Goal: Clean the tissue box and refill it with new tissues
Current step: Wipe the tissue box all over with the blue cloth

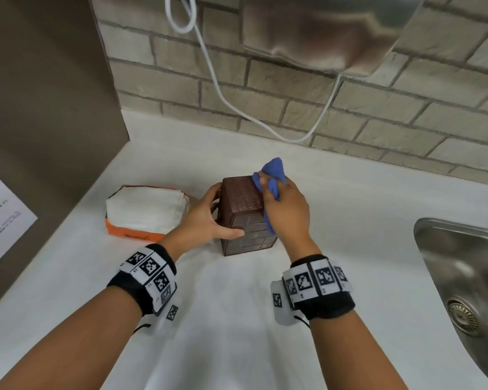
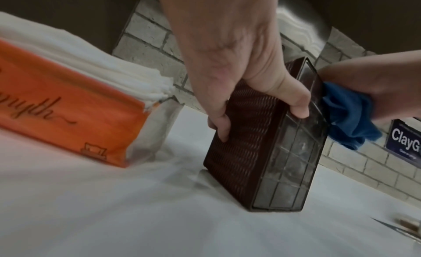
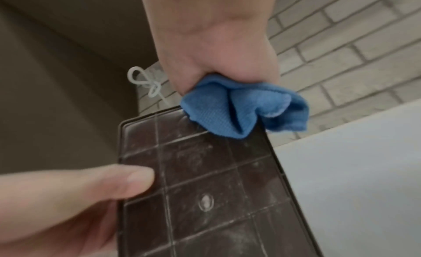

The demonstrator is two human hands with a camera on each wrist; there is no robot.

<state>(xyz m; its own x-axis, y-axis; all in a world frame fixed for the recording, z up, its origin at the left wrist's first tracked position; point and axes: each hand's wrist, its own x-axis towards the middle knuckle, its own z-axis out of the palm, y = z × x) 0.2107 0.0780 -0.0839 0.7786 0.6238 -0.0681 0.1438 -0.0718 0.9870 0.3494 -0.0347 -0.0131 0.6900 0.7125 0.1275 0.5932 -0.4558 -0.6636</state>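
Note:
A dark brown tissue box [image 1: 243, 202] [image 2: 248, 134] stands on end on the white counter [image 1: 237, 305], its dusty gridded underside [image 3: 205, 180] facing me. My left hand [image 1: 206, 218] [image 2: 227, 62] grips it from the left, thumb [image 3: 127, 178] across the gridded face and fingers on the textured side. My right hand [image 1: 286, 209] [image 3: 216, 44] holds a bunched blue cloth [image 1: 272, 175] [image 2: 348, 116] [image 3: 243, 109] against the box's upper right edge. An orange pack of white tissues [image 1: 145, 211] [image 2: 68, 98] lies open to the left of the box.
A steel sink [image 1: 462, 274] is set into the counter at the right. A brick wall [image 1: 350, 114] runs behind, with a white cable [image 1: 217, 88] hanging from a metal fixture [image 1: 321, 32]. A brown panel [image 1: 40, 108] with a paper notice [image 1: 0, 215] closes the left side.

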